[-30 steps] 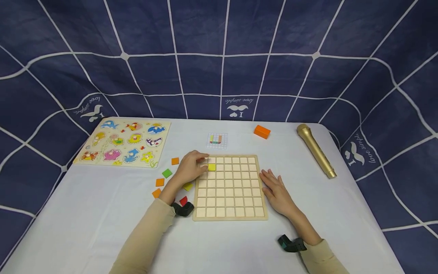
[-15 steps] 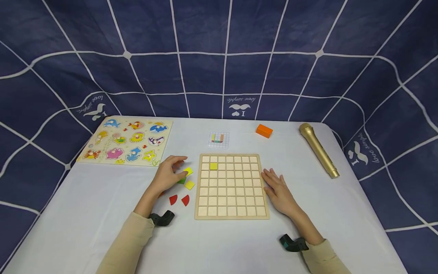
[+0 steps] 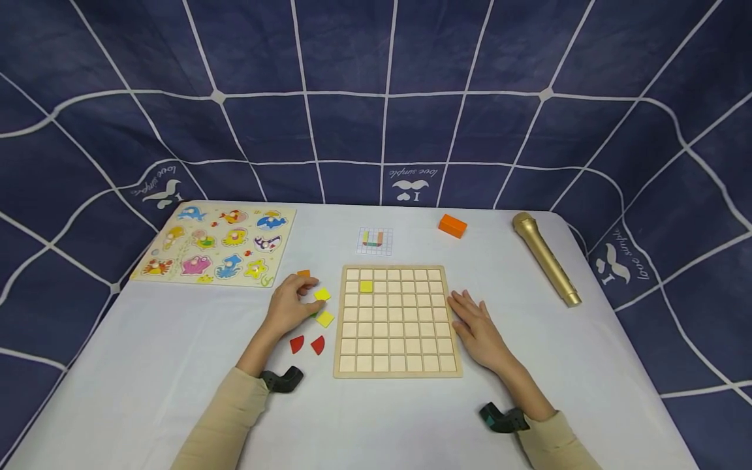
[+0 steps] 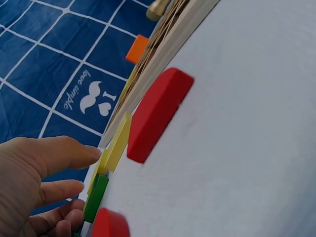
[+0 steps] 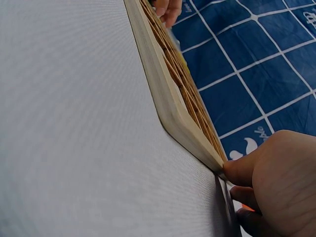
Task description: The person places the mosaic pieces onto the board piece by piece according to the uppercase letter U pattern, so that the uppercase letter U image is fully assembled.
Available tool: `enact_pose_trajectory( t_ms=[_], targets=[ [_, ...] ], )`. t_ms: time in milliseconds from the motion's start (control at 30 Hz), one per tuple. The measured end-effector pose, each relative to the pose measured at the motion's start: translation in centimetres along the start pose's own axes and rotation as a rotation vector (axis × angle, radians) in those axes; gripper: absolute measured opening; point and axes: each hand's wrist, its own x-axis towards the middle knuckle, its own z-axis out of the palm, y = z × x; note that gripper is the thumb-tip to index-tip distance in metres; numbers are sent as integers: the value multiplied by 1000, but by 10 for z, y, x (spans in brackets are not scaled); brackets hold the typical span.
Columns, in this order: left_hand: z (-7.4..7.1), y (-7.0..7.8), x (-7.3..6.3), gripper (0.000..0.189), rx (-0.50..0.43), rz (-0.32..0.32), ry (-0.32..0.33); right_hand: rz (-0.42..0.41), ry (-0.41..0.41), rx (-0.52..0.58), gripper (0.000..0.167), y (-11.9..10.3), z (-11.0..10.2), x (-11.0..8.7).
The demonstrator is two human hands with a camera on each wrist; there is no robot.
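My left hand (image 3: 289,305) hovers over loose tiles left of the wooden grid board (image 3: 397,376), its fingers slightly bent. Near its thumb tip lie two yellow square tiles, one farther back (image 3: 322,294) and one closer (image 3: 325,318). A green tile (image 4: 96,197) is partly hidden beneath the hand in the head view; in the left wrist view a gap shows between thumb and fingers. Two red quarter-round pieces (image 3: 318,344) lie closer to me. One yellow tile (image 3: 366,286) sits in the board's second row. My right hand (image 3: 480,334) touches the board's right edge with extended fingers.
An orange tile (image 3: 303,273) peeks out behind the left hand. Beyond the board lies a small pattern card (image 3: 375,241). A sea-animal puzzle (image 3: 214,245) is at the back left, an orange block (image 3: 452,226) at the back, and a gold microphone (image 3: 546,260) at the right.
My left hand has moved left from the board's upper left part to the loose tiles, leaving the yellow tile in the grid. The right hand stays at the board's edge.
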Motion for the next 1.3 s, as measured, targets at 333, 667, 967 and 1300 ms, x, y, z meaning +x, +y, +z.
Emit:
enact_pose_trajectory(
  t_ms=[333,667,967,1300],
  targets=[
    [9,-2,0,36,67,28,40,-11,18,-2,47,1,1,-1],
    [11,-2,0,27,56,19,68,0,9,2,48,1,1,-2],
    [4,4,0,27,39,-4,65,-16,18,1,47,1,1,-1],
    [-4,23,3,26,-14,56,45,0,11,2,48,0,1,0]
  ],
)
